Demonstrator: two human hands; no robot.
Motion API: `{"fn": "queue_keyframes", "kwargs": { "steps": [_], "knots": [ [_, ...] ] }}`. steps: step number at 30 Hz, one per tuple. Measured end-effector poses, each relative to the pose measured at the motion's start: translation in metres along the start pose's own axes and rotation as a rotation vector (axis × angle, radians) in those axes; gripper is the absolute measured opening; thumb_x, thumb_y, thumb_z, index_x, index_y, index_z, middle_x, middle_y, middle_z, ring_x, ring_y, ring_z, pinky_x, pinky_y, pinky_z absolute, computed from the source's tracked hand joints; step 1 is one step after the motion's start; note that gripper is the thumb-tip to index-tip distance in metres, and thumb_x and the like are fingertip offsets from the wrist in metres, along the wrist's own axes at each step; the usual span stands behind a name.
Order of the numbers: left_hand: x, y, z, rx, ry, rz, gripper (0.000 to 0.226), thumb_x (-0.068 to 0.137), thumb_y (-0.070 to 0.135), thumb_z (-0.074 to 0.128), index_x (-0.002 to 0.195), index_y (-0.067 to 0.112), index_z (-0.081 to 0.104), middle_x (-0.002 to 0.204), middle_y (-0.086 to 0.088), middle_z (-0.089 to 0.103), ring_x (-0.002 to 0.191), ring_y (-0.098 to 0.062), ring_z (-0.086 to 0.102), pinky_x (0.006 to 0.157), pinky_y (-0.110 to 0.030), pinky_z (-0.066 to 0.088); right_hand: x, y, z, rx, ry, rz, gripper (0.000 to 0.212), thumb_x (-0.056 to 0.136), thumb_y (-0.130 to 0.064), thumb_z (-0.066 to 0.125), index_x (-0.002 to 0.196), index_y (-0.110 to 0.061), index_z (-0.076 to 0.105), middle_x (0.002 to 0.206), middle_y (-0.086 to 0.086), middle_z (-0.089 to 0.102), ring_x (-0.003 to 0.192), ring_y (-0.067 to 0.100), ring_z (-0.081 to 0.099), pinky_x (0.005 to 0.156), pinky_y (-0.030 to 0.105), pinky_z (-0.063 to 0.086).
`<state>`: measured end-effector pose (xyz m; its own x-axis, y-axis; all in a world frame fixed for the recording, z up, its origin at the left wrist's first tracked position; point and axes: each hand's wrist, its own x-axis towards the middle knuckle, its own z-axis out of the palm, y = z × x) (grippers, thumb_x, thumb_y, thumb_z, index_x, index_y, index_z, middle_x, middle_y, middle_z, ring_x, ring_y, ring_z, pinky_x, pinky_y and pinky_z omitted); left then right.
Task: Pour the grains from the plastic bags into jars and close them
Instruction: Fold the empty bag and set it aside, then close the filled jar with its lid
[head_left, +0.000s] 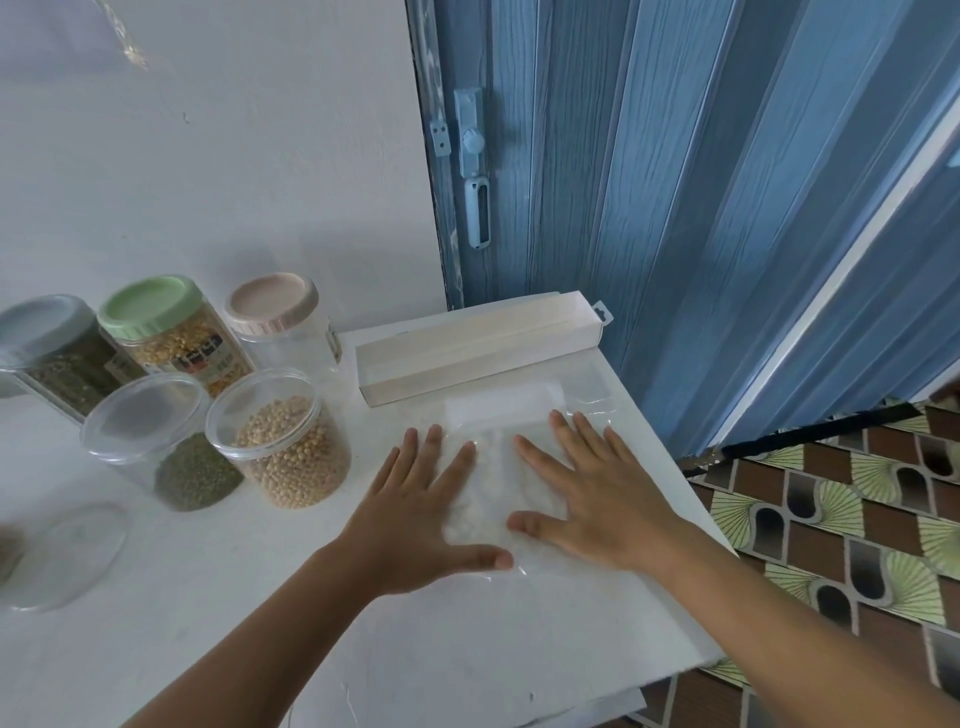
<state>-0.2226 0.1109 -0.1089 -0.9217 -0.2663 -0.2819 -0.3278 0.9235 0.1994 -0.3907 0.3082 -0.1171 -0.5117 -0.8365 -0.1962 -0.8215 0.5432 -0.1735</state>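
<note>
Single head view, looked forward and down from above the table (467, 649), close over both hands, wide-angle; wall (208, 156) and door (675, 208) behind, floor (831, 519) at right

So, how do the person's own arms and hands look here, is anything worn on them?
Both forearms are bare as far as the picture shows; no sleeve reaches into view. The left hand and the right hand wear no gloves, and no ring, watch or bracelet is visible on the fingers or wrists. The fingernails look short and unpainted.
</note>
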Motion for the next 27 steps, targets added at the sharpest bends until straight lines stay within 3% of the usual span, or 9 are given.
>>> {"fn": "queue_keyframes", "kwargs": {
  "steps": [9,14,18,21,24,27],
  "knots": [
    [0.001,0.001,-0.002,0.005,-0.025,0.006,0.128,0.063,0.109,0.033,0.158,0.046,-0.024,0.163,0.003,-0.041,0.148,-0.024,-0.043,0.127,-0.048,-0.014,0.001,0.0,-0.001,-0.025,-0.049,0.009,0.098,0.073,-0.102,0.002,0.155,-0.054,-0.022,0.166,-0.002,-0.035,0.152,0.021,-0.034,0.127,0.051,-0.011],
    [-0.01,0.003,-0.018,-0.071,-0.017,0.015,0.119,0.072,0.101,0.043,0.159,0.049,-0.02,0.165,0.005,-0.038,0.15,-0.022,-0.04,0.128,-0.054,-0.01,0.004,-0.003,-0.018,-0.015,-0.213,0.036,0.102,0.072,-0.101,0.016,0.154,-0.054,-0.025,0.164,-0.002,-0.038,0.151,0.023,-0.036,0.126,0.052,-0.013],
    [-0.046,-0.002,-0.062,-0.203,0.176,-0.017,0.106,0.081,0.09,0.051,0.163,0.049,-0.003,0.174,0.011,-0.009,0.16,-0.019,-0.008,0.128,-0.054,0.011,0.009,-0.015,-0.043,-0.061,-0.237,0.046,0.109,0.071,-0.102,0.024,0.153,-0.052,-0.028,0.169,0.001,-0.028,0.156,0.028,-0.025,0.126,0.053,-0.013],
    [-0.088,-0.025,-0.1,-0.191,0.421,-0.052,0.095,0.087,0.081,0.054,0.164,0.041,0.014,0.169,0.009,0.019,0.154,-0.016,0.017,0.124,-0.045,0.027,0.012,-0.044,-0.068,0.009,-0.164,0.024,0.106,0.069,-0.102,0.02,0.156,-0.055,-0.017,0.173,-0.002,-0.012,0.159,0.023,-0.013,0.128,0.049,-0.008],
    [-0.135,-0.065,-0.125,-0.17,0.645,-0.106,0.084,0.088,0.074,0.06,0.158,0.035,0.032,0.154,0.009,0.039,0.14,-0.012,0.031,0.116,-0.038,0.036,0.015,-0.093,-0.091,0.064,-0.085,-0.059,0.1,0.075,-0.098,0.027,0.157,-0.056,-0.012,0.173,-0.006,-0.002,0.16,0.017,-0.002,0.129,0.045,0.005],
    [-0.184,-0.119,-0.14,-0.185,0.771,-0.194,0.088,0.085,0.073,0.064,0.156,0.032,0.034,0.149,0.008,0.04,0.137,-0.013,0.032,0.109,-0.032,0.034,0.022,-0.159,-0.108,0.139,-0.002,-0.159,0.103,0.07,-0.102,0.033,0.155,-0.06,-0.008,0.172,-0.014,0.004,0.158,0.014,0.007,0.126,0.044,0.022]
  ]
}}
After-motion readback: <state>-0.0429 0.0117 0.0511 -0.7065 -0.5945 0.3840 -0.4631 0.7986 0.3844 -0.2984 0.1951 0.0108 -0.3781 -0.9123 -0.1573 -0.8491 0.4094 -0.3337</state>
